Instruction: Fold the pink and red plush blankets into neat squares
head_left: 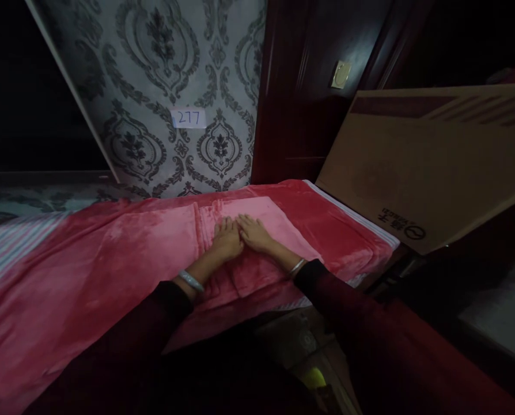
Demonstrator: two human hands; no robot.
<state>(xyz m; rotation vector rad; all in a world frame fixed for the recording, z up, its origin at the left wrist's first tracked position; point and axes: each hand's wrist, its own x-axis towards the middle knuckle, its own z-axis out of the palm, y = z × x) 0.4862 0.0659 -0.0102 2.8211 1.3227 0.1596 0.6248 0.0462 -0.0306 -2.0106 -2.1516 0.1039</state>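
A red-pink plush blanket (132,248) is spread over a long, low surface, with a lighter pink folded section near its middle. Flat on that section lies my left hand (228,238), fingers stretched out and pointing away from me. Beside it, almost touching, my right hand (256,233) also presses flat with its fingers extended. Neither hand grips the cloth. Small creases run through the plush just left of and below my hands. A bracelet circles each wrist.
Behind the blanket stands a patterned wall with a paper label (189,118) reading 277. A large cardboard box (434,155) leans at the right, before a dark red door (300,86). Striped fabric (19,239) shows from under the blanket at left. A dark screen-like panel (33,98) occupies the upper left.
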